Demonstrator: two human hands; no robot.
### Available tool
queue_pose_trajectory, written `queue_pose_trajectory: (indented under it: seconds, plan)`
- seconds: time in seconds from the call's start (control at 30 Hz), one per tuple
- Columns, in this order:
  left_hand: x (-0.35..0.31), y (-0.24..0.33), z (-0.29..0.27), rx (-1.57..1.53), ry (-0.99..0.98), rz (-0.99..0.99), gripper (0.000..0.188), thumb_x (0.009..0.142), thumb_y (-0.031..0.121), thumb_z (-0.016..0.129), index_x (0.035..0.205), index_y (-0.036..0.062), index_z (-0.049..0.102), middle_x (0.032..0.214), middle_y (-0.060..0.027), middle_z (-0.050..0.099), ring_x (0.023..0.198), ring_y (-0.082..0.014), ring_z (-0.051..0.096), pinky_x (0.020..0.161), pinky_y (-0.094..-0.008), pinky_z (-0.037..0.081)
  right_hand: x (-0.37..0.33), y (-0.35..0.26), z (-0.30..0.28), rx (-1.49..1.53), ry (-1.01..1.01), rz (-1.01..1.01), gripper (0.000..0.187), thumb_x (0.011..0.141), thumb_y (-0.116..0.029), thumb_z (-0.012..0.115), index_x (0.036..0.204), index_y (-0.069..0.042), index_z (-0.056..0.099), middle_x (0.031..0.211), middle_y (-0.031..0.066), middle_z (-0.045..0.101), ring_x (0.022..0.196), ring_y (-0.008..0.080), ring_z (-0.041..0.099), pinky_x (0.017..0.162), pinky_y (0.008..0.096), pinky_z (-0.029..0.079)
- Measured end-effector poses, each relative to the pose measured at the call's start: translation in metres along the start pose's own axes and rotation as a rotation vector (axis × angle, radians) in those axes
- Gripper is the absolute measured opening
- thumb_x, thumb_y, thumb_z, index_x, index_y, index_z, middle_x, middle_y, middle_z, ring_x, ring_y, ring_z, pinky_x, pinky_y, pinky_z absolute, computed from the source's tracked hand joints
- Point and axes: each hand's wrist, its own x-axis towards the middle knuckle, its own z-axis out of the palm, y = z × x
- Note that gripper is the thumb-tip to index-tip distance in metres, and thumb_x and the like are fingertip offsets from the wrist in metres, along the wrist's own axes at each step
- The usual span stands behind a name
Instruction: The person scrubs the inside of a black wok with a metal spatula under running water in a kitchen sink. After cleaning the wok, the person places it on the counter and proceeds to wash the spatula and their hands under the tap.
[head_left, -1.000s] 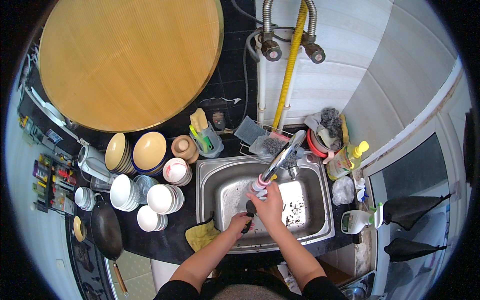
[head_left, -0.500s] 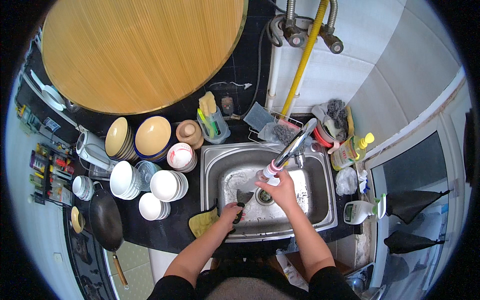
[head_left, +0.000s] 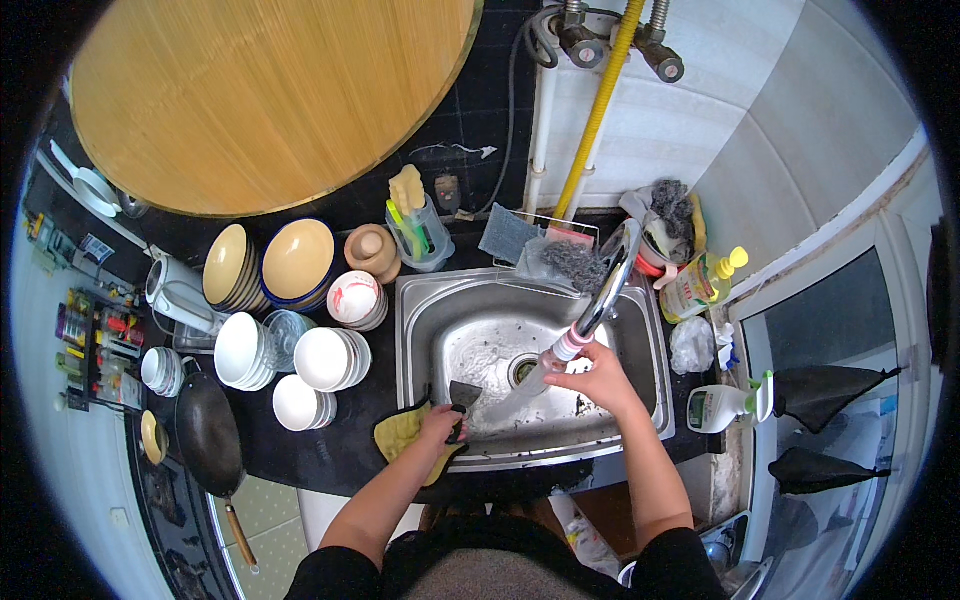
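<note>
The left hand (head_left: 437, 425) is gripping a scraper (head_left: 464, 394) in its fingers beside the sink's (head_left: 408, 330) near-left rim; the right hand's (head_left: 598, 378) fingers are pinching the running faucet nozzle (head_left: 569, 345)

Black countertop (head_left: 320, 468) with stacked white bowls (head_left: 323, 359) and beige bowls (head_left: 299, 256)

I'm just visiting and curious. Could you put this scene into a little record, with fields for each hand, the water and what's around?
Setting: steel sink
Left hand: holds a flat-bladed tool by its black handle
Right hand: grips the pink-and-white faucet nozzle
Water: running from the nozzle into the sink
Beside left hand: yellow cloth
Left of sink: stacked white bowls, dark wok
Right of sink: spray bottle
</note>
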Motion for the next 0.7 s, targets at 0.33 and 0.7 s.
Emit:
queue_pose_trajectory:
  seconds: [0.33,0.7]
  plan:
    - [-0.022,0.008,0.0,0.065,0.016,0.002,0.031,0.076,0.006,0.053,0.106,0.0005,0.047,0.083,-0.0107,0.057,0.067,-0.0215,0.058,0.053,-0.0346,0.05,-0.005,0.033,0.033,0.742,-0.126,0.084,0.049,0.075,0.006,0.045,0.123,0.001,0.036,0.115,0.0118,0.049,0.108,0.0225,0.049,0.089,0.0335,0.041]
    - [-0.041,0.015,0.001,-0.03,-0.019,0.051,0.029,0.078,0.005,0.052,0.106,0.0022,0.048,0.087,-0.0102,0.057,0.067,-0.0204,0.057,0.052,-0.0326,0.05,0.006,0.115,0.097,1.145,-0.021,0.474,0.025,0.09,-0.02,0.039,0.098,0.0,0.052,0.091,0.0115,0.058,0.088,0.0221,0.057,0.075,0.0338,0.049]
